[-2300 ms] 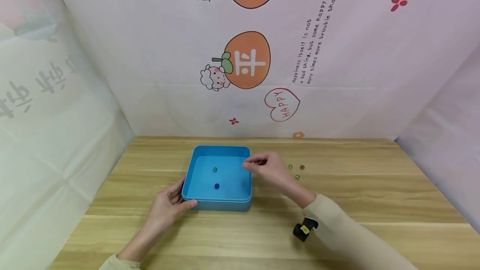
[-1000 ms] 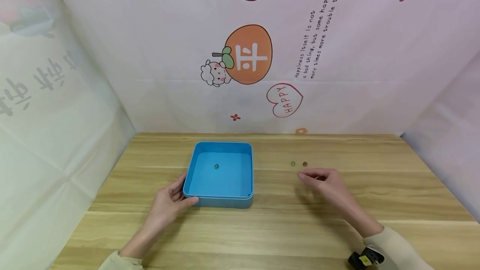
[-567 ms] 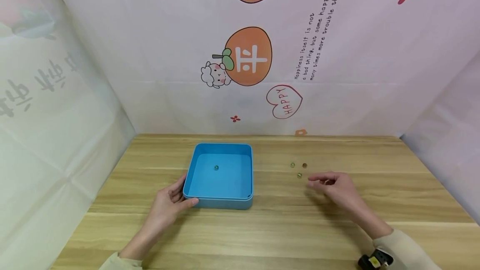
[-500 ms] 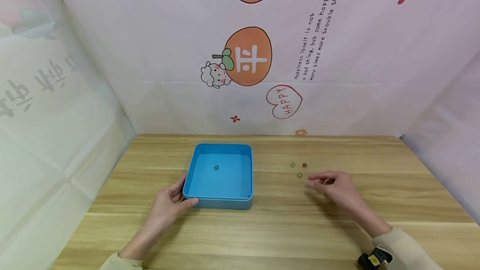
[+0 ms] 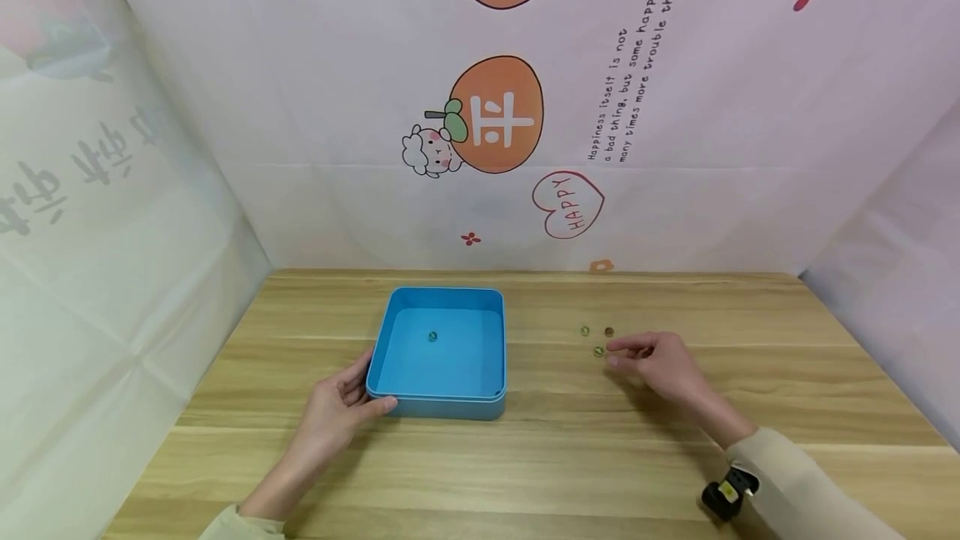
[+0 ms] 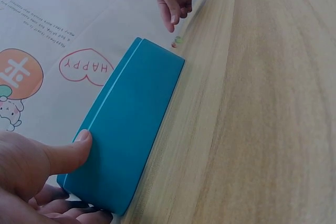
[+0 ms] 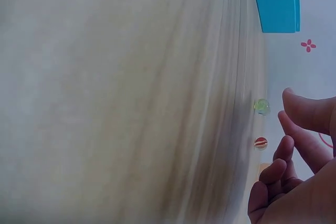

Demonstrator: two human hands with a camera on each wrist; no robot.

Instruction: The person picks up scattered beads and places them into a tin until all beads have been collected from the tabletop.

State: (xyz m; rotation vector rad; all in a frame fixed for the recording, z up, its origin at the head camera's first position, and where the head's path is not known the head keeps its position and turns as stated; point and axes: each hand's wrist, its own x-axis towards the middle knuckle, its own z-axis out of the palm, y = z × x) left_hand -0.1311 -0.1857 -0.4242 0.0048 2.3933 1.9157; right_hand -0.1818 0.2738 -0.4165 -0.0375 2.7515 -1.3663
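Note:
A square blue box [image 5: 442,408] stands open-topped on the wooden table. My left hand [image 5: 330,417] grips its near left corner; in the left wrist view the thumb [image 6: 76,153] presses the outer wall and the other fingers curl underneath. Inside lies a green glass marble [image 5: 432,337], and a dark blue bit [image 5: 498,392] shows at the near right corner. My right hand [image 5: 662,367] hovers right of the loose marbles, thumb and forefinger parted, right beside the nearer green marble [image 5: 598,352]. Behind it lie another green marble [image 5: 585,331] and a brownish-red striped marble [image 7: 261,143].
A white printed cloth [image 5: 337,215] rises behind the table [image 5: 465,482], with more cloth at the left and right sides. A small black camera [image 5: 722,497] is strapped to the right wrist.
My right hand has gone from the box's right edge over to the marbles, drawn back slightly, then come forward again. The blue marble has rolled from mid-box to the near right corner.

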